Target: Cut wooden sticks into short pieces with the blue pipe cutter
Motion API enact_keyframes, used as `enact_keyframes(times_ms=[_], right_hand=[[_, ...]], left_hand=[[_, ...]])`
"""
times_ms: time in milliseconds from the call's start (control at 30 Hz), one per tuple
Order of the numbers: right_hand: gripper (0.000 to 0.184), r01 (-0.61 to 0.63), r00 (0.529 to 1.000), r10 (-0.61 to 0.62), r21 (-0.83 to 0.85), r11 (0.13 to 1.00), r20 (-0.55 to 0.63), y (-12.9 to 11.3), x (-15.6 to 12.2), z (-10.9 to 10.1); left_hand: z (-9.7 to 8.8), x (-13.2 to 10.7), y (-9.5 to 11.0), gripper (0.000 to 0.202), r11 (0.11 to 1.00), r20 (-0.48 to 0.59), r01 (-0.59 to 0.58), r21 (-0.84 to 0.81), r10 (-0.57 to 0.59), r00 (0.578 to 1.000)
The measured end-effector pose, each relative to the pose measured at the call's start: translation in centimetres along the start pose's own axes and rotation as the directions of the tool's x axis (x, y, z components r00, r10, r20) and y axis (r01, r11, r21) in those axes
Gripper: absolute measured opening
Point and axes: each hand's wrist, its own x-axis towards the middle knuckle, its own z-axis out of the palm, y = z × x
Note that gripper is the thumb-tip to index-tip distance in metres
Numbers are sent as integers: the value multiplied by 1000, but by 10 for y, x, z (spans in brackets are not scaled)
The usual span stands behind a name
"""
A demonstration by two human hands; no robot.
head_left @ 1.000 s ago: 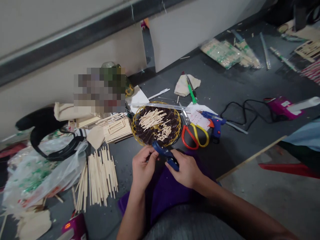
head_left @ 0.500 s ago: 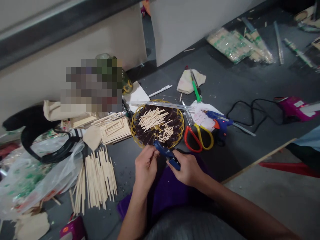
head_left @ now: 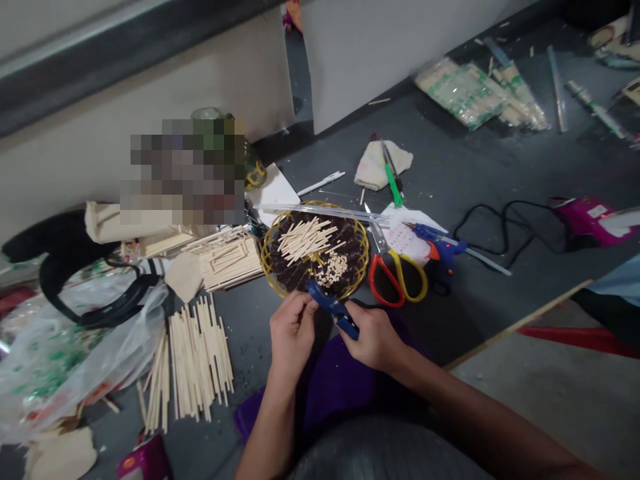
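My right hand (head_left: 374,338) grips the blue handles of a cutting tool (head_left: 332,308), whose tip points up and left toward my left hand (head_left: 291,331). The left hand's fingers are pinched together right at the tool's tip; what they hold is too small to make out. Both hands hover just in front of a round yellow-rimmed basket (head_left: 279,279) that holds several short cut sticks and tiny stick bits. A loose pile of long wooden sticks (head_left: 195,362) lies on the dark floor to the left of my left forearm.
Red-and-yellow scissors (head_left: 396,277) and a blue glue gun (head_left: 439,249) lie right of the basket. A metal ruler (head_left: 320,211) rests behind it. Plastic bags (head_left: 65,357) and a black strap sit left, a stick frame (head_left: 230,257) beside the basket, a magenta glue gun (head_left: 585,217) with black cable right.
The hands have stayed together at the tool with almost no movement. The view drifted slightly, so everything sits a little lower in the picture than before.
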Motion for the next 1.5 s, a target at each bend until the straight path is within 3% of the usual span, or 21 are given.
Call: enact_keyframes(times_ms=[300, 467, 600, 700, 800, 867, 933, 1167, 1267, 1400, 1500], right_hand=[[2, 28, 999, -29, -36, 999, -22, 7, 3, 7], [3, 14, 1000, -12, 97, 995, -17, 5, 2, 1], [7, -27, 1000, 26, 249, 968, 5, 1, -1, -7], [8, -97, 995, 84, 460, 883, 47, -2, -4, -14], [9, -169, 985, 139, 689, 705, 100, -7, -6, -21], [13, -157, 985, 156, 765, 625, 74, -13, -5, -26], [17, -95, 989, 150, 791, 605, 4, -20, -3, -32], [19, 46, 981, 115, 756, 653, -159, -39, 11, -41], [22, 1, 978, 167, 798, 603, -127, -41, 13, -40], [29, -71, 979, 201, 876, 476, -30, -41, 11, -41], [33, -98, 981, 193, 896, 432, 14, -42, 9, -41]], left_hand=[[0, 1, -2, 21, 1000, -26, 2, -18, -2, 1000], [-1, -1, -2, 15, 978, -49, 109, -180, -120, 992], [-2, -2, 0, 17, 910, -48, 193, -366, -226, 973], [-1, -4, -1, 18, 851, -35, 210, -481, -258, 965], [-1, -5, -1, 21, 813, -5, 222, -538, -267, 964], [-1, -5, -1, 22, 810, 11, 218, -544, -252, 968], [-2, -7, 0, 22, 826, 25, 201, -526, -220, 975], [-3, -11, 11, 15, 916, -2, 19, -400, -22, 1000], [-5, -12, 11, 15, 911, 29, -6, -413, 20, 999], [-7, -11, 6, 22, 818, 167, 86, -569, 12, 986], [-8, -10, 2, 27, 776, 247, 111, -621, 60, 967]])
